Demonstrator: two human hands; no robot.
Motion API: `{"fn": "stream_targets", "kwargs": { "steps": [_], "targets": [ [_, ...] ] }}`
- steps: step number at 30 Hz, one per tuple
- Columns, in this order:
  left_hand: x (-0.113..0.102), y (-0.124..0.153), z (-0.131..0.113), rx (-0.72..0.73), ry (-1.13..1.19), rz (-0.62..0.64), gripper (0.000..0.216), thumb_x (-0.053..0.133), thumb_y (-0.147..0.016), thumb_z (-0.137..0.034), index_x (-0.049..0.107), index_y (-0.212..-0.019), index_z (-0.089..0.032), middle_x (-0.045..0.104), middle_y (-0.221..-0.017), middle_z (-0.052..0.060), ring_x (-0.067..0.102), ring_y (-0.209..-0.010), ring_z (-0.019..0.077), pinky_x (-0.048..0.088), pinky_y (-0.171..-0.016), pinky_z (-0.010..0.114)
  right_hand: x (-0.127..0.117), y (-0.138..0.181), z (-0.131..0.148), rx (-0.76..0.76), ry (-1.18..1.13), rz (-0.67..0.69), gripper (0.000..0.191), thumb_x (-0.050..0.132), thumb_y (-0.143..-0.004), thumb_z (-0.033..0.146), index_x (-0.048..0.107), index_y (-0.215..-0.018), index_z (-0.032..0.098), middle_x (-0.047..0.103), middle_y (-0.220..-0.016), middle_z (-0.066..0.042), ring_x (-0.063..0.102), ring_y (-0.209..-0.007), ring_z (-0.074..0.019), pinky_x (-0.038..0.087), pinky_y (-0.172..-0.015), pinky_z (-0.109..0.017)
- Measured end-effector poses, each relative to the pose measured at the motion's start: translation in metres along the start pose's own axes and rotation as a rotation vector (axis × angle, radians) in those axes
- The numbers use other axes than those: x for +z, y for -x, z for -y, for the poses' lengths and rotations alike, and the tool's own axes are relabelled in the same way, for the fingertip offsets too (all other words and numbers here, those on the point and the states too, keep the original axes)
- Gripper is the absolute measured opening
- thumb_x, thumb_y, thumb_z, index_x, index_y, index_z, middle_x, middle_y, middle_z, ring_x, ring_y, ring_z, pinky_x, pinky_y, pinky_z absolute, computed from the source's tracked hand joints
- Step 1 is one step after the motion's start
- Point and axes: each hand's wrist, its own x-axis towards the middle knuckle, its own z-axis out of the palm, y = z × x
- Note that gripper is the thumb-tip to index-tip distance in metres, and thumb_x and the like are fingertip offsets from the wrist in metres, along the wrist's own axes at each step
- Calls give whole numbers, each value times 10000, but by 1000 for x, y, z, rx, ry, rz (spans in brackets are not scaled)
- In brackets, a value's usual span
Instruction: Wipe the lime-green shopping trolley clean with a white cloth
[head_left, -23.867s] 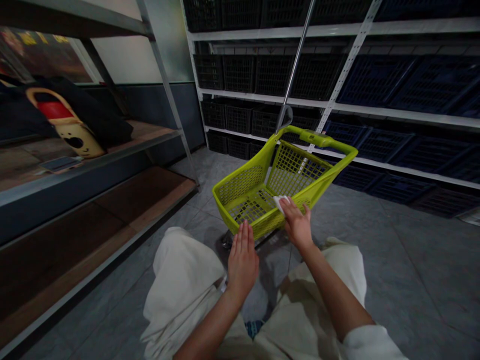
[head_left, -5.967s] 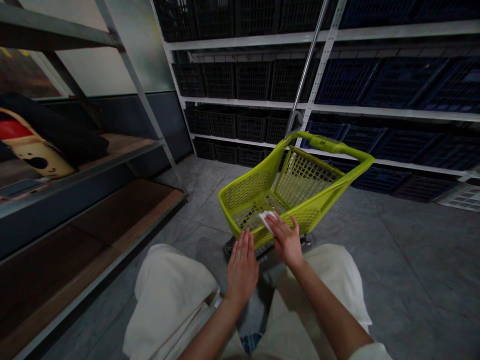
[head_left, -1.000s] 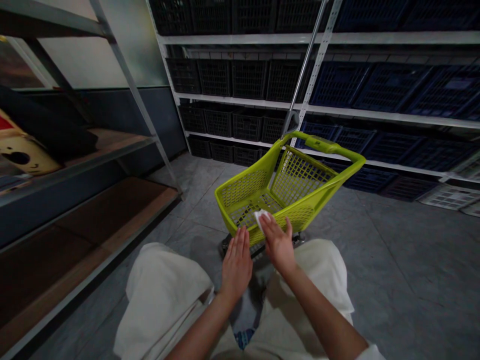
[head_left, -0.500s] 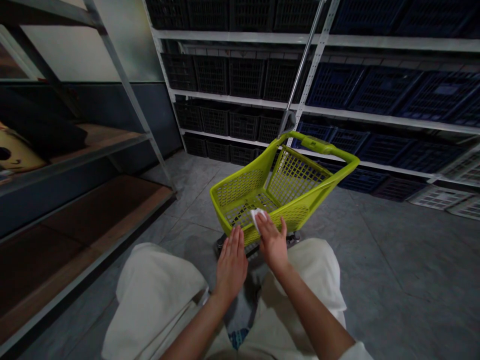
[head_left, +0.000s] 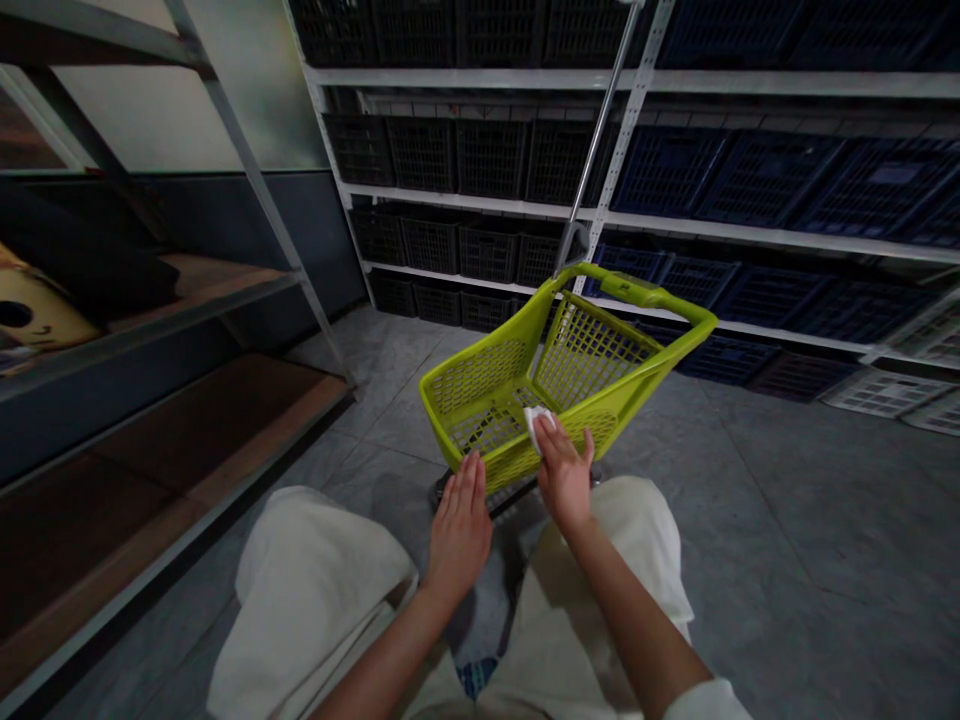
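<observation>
"What does the head camera give us?"

"A yellow-green cart [head_left: 634, 390] on the floor [head_left: 750, 520], low end at the left, handle end farther back at the right."

"And the hands?"

"The left hand [head_left: 460, 525] grips nothing. It lies flat, fingers together, their tips apparently touching the cart's corner nearest the person. The right hand [head_left: 566, 480] has a white cloth [head_left: 534, 422] under its fingers, held against the cart's near long edge, thumb lifted clear."

"What has just changed?"

"Compared with half a second ago, the cloth has slid along that edge toward the handle end. The left hand and the cart have hardly shifted."

"Meaning what?"

"The cloth now covers a stretch farther from the corner, and I'd judge the cart is staying steady under the rubbing."

"Anything behind?"

"Black crates [head_left: 491, 155] and, right of them, blue crates [head_left: 750, 180] on racks."
</observation>
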Motion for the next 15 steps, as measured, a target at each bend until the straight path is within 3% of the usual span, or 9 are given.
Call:
{"fn": "stream_targets", "kwargs": {
  "steps": [3,5,9,12,15],
  "targets": [
    [1,0,0,-11,-1,-10,812,435,-907,-90,-2,-1591,-79,360,-1594,180,336,-1484,267,361,-1181,419,8,11,39,-154,-75,59,634,438,-856,46,471,-1454,252,588,-1447,-54,432,-1429,-172,-55,-1242,-456],
    [2,1,1,-9,-5,-15,811,429,-907,-87,-6,-1592,-84,387,-1579,182,364,-1471,266,366,-1177,426,10,14,49,-244,-101,84,606,447,-888,69,459,-1462,264,588,-1447,-44,427,-1430,-158,-74,-1241,-439],
    [0,1,4,6,-2,2,813,421,-906,-83,-12,-1594,-97,355,-1600,166,341,-1483,254,353,-1185,419,3,4,16,-257,-71,76,610,443,-898,53,461,-1456,300,616,-1419,-24,466,-1400,-149,-73,-1236,-442],
    [-1,0,2,8,3,0,813,420,-907,-87,-17,-1593,-92,343,-1605,164,326,-1490,247,342,-1192,410,-4,-7,-20,-116,-17,4,656,436,-853,22,474,-1447,299,617,-1417,-30,484,-1390,-180,-33,-1234,-479],
    [-2,0,-1,1,11,-7,811,421,-904,-86,-9,-1592,-85,338,-1607,167,309,-1498,250,345,-1191,408,-2,-6,-22,19,14,-61,671,423,-845,20,464,-1458,292,606,-1429,-39,462,-1411,-203,-4,-1230,-508]
  ]
}}
